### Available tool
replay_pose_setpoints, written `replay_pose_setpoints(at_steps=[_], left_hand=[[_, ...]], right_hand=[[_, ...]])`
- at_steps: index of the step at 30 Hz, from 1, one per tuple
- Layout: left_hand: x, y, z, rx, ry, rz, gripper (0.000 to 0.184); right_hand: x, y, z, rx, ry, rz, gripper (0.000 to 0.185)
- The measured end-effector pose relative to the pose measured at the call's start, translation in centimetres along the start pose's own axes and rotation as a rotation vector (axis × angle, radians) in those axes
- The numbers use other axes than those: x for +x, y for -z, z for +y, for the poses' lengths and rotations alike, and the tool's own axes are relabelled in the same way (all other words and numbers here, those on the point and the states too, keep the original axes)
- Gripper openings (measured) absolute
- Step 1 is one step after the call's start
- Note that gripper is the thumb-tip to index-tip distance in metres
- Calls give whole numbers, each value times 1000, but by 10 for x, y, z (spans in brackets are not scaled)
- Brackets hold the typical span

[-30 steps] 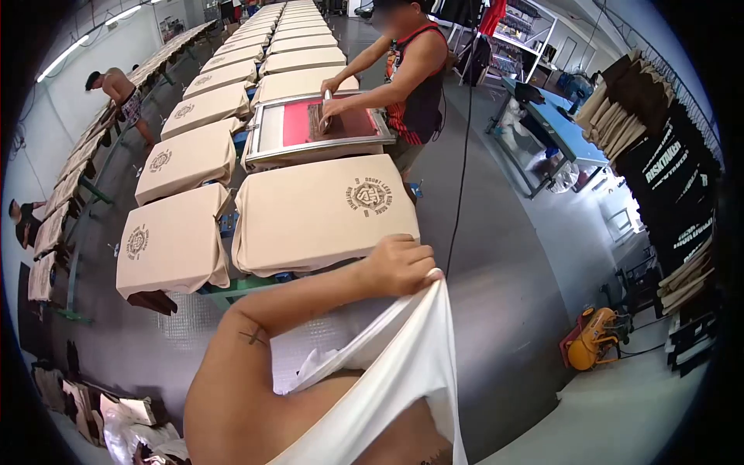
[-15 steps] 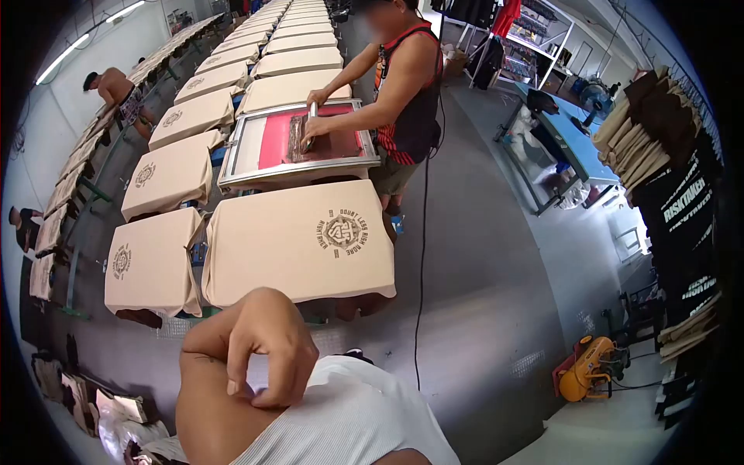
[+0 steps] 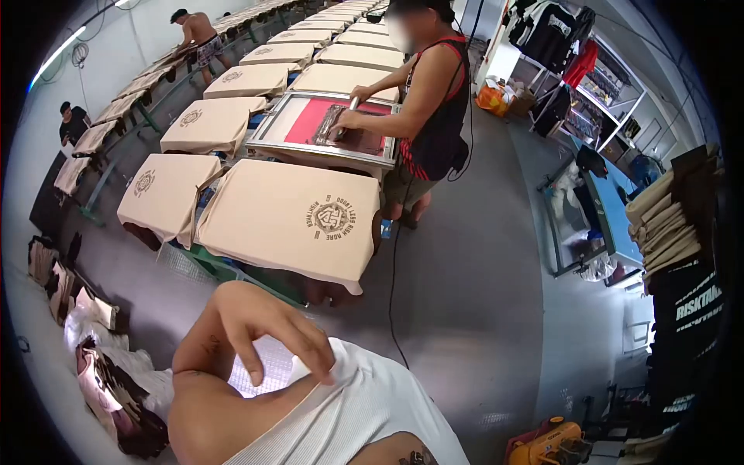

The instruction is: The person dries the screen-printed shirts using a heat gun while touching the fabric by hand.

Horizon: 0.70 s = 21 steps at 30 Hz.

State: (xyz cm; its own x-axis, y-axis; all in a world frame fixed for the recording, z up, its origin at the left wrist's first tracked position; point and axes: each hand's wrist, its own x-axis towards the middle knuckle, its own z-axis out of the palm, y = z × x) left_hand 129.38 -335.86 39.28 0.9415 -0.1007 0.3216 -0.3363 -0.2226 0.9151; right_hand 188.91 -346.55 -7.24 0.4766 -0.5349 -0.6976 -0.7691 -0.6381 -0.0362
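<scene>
My left hand (image 3: 279, 329) is at the bottom of the head view, its arm bent back toward my body. Thumb and fingers are apart, with a gap between them. The fingertips touch the edge of the white ribbed tank top (image 3: 372, 415) that I wear. No tool shows in this hand. My right hand is out of view; only a tattooed patch of skin shows at the bottom edge. Beyond my hand, a beige shirt (image 3: 271, 205) with a dark round print lies spread over a board, and a smaller-looking printed one (image 3: 167, 190) lies left of it.
A co-worker (image 3: 438, 108) leans over a framed printing screen (image 3: 271, 124), both hands on a squeegee (image 3: 341, 124). A cable (image 3: 394, 279) runs along the floor. At right stand a blue table (image 3: 612, 194), hanging garments (image 3: 666, 225) and an orange compressor (image 3: 550, 446). Bagged cloth (image 3: 116, 387) lies left.
My left hand has opened from a curled pinch, and its fingers now reach the tank top's edge. My view has turned, shifting the floor items. The co-worker's hands stay on the squeegee.
</scene>
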Motion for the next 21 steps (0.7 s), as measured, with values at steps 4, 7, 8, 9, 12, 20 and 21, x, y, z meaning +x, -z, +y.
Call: replay_pose_setpoints(at_steps=[4,7,8,9,12,20,21], left_hand=[[53,-28,-2,-323,-237,-278,35],[86,-39,-34,-426,-204,-194,39],[92,-37,-39,-415,-225,-127,39],[98,-32,-41,-417,-223,-136,39],[110,-18,-53,-177,-127,-96,42],[99,122,-183,-533,-6,262,66],[100,148,-208,-504,59,507,63]], right_hand=[[11,11,-53,-21,11,23,13],[33,15,-71,-27,-17,41,14],[42,20,-77,-22,-32,50,14],[47,22,-84,-10,-47,53,14],[69,44,-103,31,-96,92,14],[78,87,-149,145,-219,227,14],[76,92,-154,170,-237,242,14]])
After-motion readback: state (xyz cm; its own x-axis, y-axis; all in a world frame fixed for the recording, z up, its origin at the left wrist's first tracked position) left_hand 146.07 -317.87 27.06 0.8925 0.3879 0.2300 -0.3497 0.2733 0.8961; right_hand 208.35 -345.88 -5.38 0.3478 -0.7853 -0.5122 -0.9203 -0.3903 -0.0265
